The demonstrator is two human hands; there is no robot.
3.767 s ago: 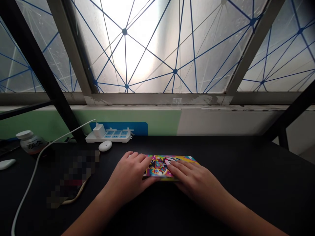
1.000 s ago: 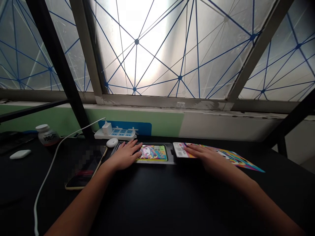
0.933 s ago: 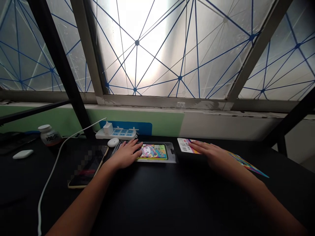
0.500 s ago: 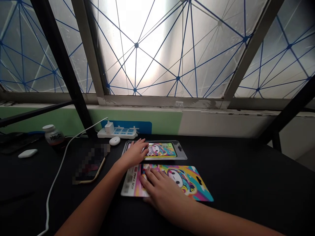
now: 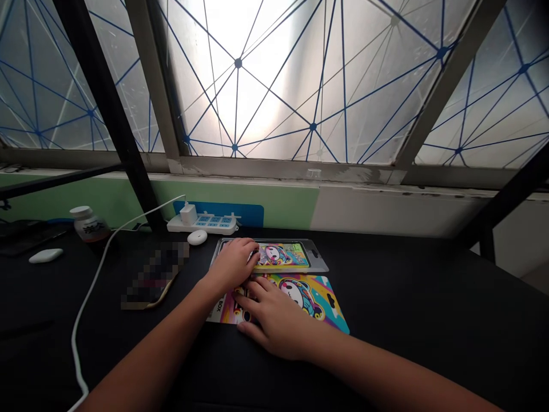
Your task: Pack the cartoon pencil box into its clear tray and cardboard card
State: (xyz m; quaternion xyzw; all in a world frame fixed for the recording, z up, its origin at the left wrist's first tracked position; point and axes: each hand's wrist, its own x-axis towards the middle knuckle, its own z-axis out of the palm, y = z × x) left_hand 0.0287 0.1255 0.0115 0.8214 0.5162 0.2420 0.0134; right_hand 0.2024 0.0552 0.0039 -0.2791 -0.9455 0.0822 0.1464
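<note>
Head, two hands (image 5: 234, 262) (image 5: 278, 317), one card (image 5: 298, 294), one package (image 5: 283, 256)

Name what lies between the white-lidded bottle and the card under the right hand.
In the head view, the white cable, a pixelated item and the left forearm lie between bottle and card.

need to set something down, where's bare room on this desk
Bare desk lies right of the printed card and clear tray, beyond the right forearm; the left is crowded with cable, bottle, pixelated object and power strip.
</note>
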